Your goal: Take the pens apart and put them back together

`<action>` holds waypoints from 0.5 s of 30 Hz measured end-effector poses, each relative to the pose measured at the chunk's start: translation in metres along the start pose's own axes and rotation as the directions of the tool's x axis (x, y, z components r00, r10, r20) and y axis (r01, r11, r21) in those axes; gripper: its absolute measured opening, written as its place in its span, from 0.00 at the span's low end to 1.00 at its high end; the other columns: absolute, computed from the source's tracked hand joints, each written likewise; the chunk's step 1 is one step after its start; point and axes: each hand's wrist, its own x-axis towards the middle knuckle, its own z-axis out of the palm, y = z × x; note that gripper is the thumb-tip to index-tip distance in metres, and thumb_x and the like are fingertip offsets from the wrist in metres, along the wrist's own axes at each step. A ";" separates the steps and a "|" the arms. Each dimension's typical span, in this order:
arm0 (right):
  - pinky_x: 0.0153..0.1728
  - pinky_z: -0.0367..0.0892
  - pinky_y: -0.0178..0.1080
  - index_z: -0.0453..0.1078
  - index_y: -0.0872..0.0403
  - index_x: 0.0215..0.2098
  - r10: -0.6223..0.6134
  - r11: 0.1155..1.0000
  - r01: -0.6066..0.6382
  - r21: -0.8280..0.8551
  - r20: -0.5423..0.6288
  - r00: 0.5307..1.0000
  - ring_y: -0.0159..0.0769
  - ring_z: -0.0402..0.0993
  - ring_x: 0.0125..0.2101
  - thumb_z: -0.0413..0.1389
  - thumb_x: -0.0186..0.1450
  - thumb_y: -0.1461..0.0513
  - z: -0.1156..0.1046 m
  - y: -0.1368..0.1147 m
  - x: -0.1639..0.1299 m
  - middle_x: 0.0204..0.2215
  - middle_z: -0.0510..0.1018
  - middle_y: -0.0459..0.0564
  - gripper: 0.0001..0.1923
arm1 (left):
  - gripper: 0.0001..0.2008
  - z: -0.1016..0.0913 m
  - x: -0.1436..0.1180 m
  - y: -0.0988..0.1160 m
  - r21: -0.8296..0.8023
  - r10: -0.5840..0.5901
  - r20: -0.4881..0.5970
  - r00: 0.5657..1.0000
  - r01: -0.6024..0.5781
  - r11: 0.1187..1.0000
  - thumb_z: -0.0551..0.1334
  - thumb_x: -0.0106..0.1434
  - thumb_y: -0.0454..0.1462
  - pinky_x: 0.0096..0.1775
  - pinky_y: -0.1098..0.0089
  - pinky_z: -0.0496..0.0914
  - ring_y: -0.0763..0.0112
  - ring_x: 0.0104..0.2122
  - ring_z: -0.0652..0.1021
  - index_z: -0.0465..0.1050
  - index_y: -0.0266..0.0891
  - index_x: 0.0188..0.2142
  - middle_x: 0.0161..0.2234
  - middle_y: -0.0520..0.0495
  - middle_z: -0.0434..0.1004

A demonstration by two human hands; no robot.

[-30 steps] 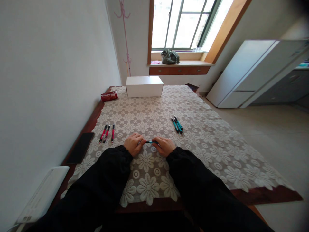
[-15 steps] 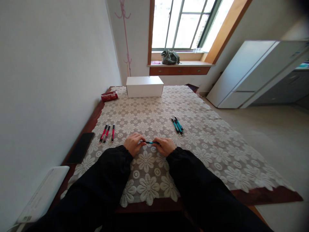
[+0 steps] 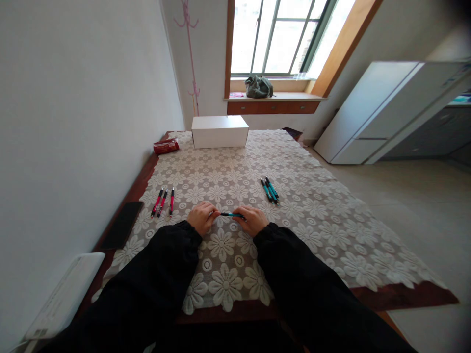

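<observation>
1. The teal pen (image 3: pixel 231 214) lay crosswise just above the lace tablecloth (image 3: pixel 312 220), near the front middle of the table, held between both hands.
2. The left hand (image 3: pixel 200 218) pinched 1 end of the pen between thumb and fingertips; the right hand (image 3: pixel 251 220) pinched the other end the same way. Both grips were closed on the barrel, with only the short middle section showing.
3. Handling, as judged: the pen looked light, stiff and slim, with a smooth plastic barrel that could turn or slip in a loose pinch. The ends, where the hands sat, gave the best hold; whether a cap or tip was being worked could not be told.
4. Both hands rested low, knuckles up, wrists close to the cloth. Black sleeves (image 3: pixel 162 264) covered both forearms, which converged on the pen.
5. 3 red pens (image 3: pixel 163 201) lay well to the left; a bunch of teal pens (image 3: pixel 270 189) lay near on the right. A white box (image 3: pixel 220 131) stood at the far end.
</observation>
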 end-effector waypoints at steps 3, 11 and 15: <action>0.37 0.62 0.35 0.74 0.47 0.41 0.027 1.000 -0.026 -0.014 0.018 0.999 0.36 0.74 0.36 0.54 0.67 0.55 0.000 0.000 -0.001 0.37 0.79 0.47 0.09 | 0.13 -0.001 0.000 0.001 -0.014 0.009 0.003 1.000 -0.009 1.000 0.55 0.69 0.43 0.43 0.65 0.67 0.65 0.38 0.74 0.72 0.41 0.32 0.35 0.46 0.77; 0.34 0.61 0.35 0.73 0.49 0.39 0.102 0.994 -0.103 -0.024 -0.016 0.995 0.36 0.74 0.33 0.54 0.67 0.53 -0.003 -0.003 0.000 0.33 0.80 0.47 0.11 | 0.03 0.000 -0.001 -0.001 -0.036 -0.074 -0.042 0.996 0.072 0.997 0.61 0.64 0.38 0.42 0.65 0.68 0.64 0.39 0.75 0.72 0.41 0.36 0.36 0.47 0.76; 0.34 0.63 0.35 0.71 0.50 0.42 0.164 0.985 -0.158 0.067 -0.089 0.982 0.34 0.73 0.30 0.56 0.65 0.53 -0.003 -0.002 0.001 0.31 0.79 0.46 0.11 | 0.04 0.000 -0.001 -0.004 -0.065 -0.139 -0.075 0.987 0.135 0.989 0.64 0.61 0.37 0.42 0.64 0.68 0.64 0.39 0.75 0.73 0.41 0.37 0.35 0.48 0.77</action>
